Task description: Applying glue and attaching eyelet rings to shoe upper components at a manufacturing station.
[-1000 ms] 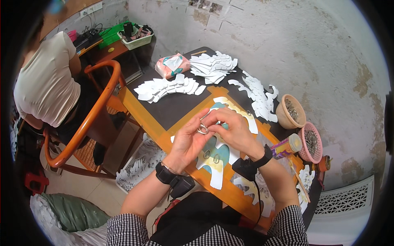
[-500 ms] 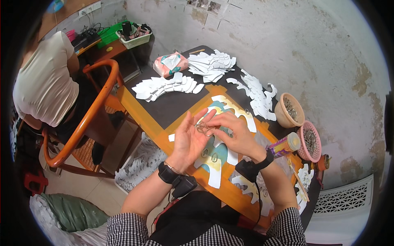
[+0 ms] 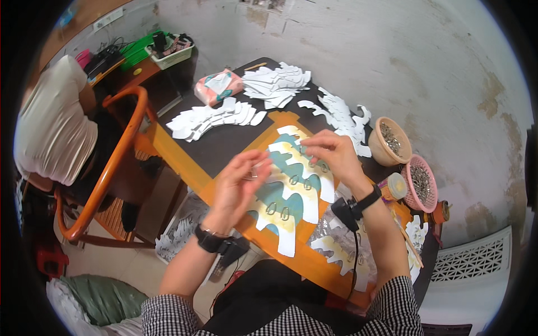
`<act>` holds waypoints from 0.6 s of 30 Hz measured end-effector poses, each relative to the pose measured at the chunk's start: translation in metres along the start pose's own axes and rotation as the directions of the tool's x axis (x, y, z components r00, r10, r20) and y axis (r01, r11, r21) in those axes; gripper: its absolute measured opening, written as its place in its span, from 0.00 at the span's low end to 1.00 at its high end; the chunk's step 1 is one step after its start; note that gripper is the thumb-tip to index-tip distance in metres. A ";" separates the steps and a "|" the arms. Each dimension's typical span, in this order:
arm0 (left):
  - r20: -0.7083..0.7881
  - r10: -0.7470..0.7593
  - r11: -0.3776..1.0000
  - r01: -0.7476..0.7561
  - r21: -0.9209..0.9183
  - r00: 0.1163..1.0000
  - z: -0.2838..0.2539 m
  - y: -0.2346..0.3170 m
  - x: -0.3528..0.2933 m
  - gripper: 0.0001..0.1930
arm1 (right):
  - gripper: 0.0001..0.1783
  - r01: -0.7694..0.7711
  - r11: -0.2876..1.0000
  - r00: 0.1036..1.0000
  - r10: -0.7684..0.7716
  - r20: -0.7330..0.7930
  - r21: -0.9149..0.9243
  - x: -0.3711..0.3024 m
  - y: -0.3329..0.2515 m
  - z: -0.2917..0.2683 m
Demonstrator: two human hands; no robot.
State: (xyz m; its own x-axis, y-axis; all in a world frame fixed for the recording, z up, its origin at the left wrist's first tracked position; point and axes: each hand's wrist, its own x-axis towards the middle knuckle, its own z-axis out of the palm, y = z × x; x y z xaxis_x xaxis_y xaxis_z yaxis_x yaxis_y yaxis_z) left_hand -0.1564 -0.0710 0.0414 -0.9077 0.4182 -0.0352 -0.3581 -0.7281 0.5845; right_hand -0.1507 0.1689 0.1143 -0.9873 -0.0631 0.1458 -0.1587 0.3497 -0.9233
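Over the table's work area, my left hand (image 3: 232,182) is half curled, with shiny metal rings (image 3: 254,172) partly showing in its fingers. To its right, my right hand (image 3: 335,157) pinches a small metal ring (image 3: 302,149) close above the far scalloped pieces. Beneath both hands, several white, scalloped flat pieces (image 3: 287,241) overlap in rows, their curved edges smeared yellow and teal patches between them. Oval metal rings (image 3: 285,213) lie in pairs on the nearer rows. How many rings my left hand holds is hidden by its fingers.
Stacks of white cut pieces (image 3: 216,120) lie at the back, beside a tissue pack (image 3: 218,87). On the right stand a beige bucket (image 3: 390,141) and a pink basket (image 3: 420,185) of metal parts, plus a can (image 3: 394,186). A person (image 3: 59,123) sits at far left.
My hands have come apart: the right one moved away from my left palm to the far pieces with a ring. My left hand has drawn left and curled its fingers.
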 end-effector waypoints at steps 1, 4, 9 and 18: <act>-0.039 0.052 0.987 -0.045 0.157 0.998 -0.008 0.008 -0.001 0.15 | 0.10 -0.053 0.996 0.998 0.050 -0.044 -0.070 0.005 0.003 -0.011; -0.047 0.313 0.869 -0.266 0.418 0.949 -0.038 0.017 0.001 0.13 | 0.11 -0.071 0.987 0.991 0.054 -0.125 -0.141 0.025 0.034 -0.035; 0.014 0.464 0.699 -0.376 0.609 0.886 -0.079 0.012 0.004 0.12 | 0.13 -0.101 0.911 0.993 0.067 -0.099 -0.400 0.053 0.074 -0.053; 0.041 0.455 0.584 -0.333 0.740 0.890 -0.068 0.010 0.005 0.12 | 0.17 -0.213 0.946 0.976 0.197 -0.089 -0.246 0.068 0.110 -0.068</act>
State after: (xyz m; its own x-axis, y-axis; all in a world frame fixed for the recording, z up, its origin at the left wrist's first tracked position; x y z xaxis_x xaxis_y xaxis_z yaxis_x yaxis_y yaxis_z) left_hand -0.1796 -0.1132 -0.0078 -0.9614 0.0630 0.2680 0.2551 -0.1626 0.9532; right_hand -0.2353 0.2662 0.0470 -0.9958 0.0908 -0.0074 0.0584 0.5741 -0.8167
